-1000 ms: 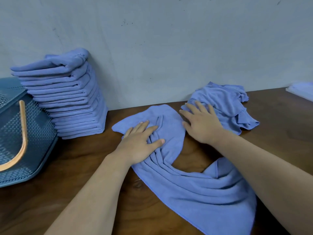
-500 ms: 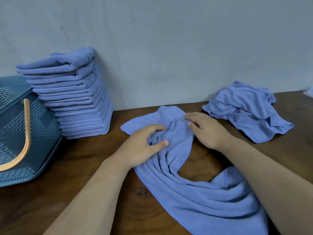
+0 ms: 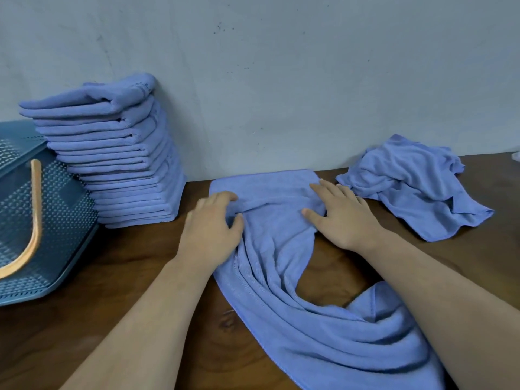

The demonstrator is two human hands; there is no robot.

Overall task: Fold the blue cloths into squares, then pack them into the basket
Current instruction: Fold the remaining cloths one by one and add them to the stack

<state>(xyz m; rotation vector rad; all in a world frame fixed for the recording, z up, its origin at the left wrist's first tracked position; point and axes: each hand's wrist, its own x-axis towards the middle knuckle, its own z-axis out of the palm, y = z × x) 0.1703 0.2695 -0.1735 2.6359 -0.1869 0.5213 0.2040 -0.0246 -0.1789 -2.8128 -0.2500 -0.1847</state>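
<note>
A blue cloth lies rumpled on the wooden table, its far edge spread out near the wall and its near part trailing toward me in folds. My left hand sits on the cloth's far left part with curled fingers and bunches a fold against the thumb. My right hand presses flat on the far right part, fingers spread. A second blue cloth is crumpled at the back right. The blue perforated basket with an orange handle stands at the left edge.
A tall, leaning stack of folded blue cloths stands against the grey wall between the basket and my left hand. A small pale thing shows at the far right edge.
My hands have moved apart across the cloth's far end, spreading it wider and flatter. The view has shifted, so the crumpled cloth sits farther right.
</note>
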